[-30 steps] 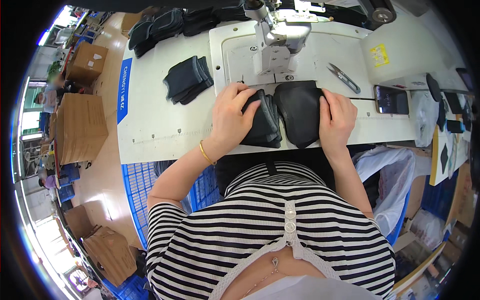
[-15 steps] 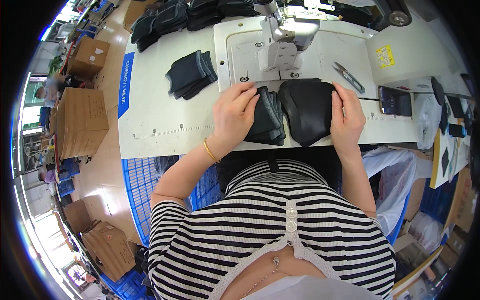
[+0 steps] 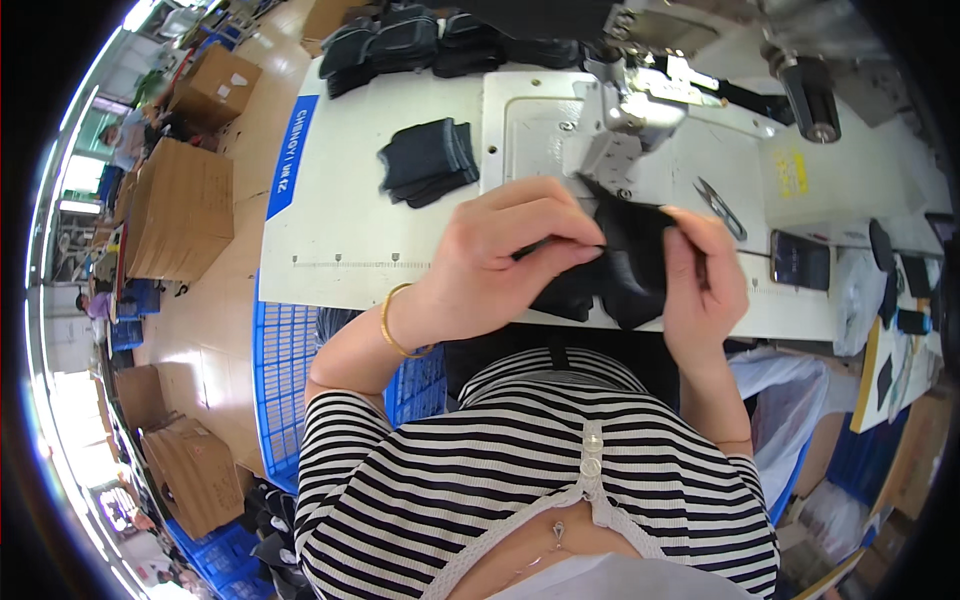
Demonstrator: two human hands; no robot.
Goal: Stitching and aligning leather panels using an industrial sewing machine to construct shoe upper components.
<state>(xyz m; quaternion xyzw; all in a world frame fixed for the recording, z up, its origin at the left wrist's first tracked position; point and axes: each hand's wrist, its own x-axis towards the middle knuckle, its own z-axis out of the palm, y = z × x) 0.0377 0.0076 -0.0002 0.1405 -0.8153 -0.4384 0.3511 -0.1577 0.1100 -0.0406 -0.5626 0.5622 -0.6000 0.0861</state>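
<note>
Above the front edge of a white sewing table (image 3: 350,220), I hold up a black fabric piece (image 3: 636,235), bent and partly blurred. My left hand (image 3: 500,260) is closed, thumb and fingers pinching its left side. At the opposite edge my right hand (image 3: 708,285) is closed on the same piece between thumb and fingers. A dark stack of fabric pieces (image 3: 566,300) lies under my left fingers, mostly hidden by them. Just beyond the hands stands the sewing machine (image 3: 610,150). Farther left on the table rests another stack of dark folded pieces (image 3: 428,162).
Thread snips (image 3: 718,208) and a phone (image 3: 800,260) lie to the right. Dark fabric piles (image 3: 405,42) line the table's back edge. Below are a blue plastic basket (image 3: 278,370) and a white plastic bag (image 3: 790,390). Cardboard boxes (image 3: 185,210) stand on the floor at left.
Both hands rested around two stacks side by side on the table. Now the left has moved right and a black piece is raised between both hands. The view has shifted too.
</note>
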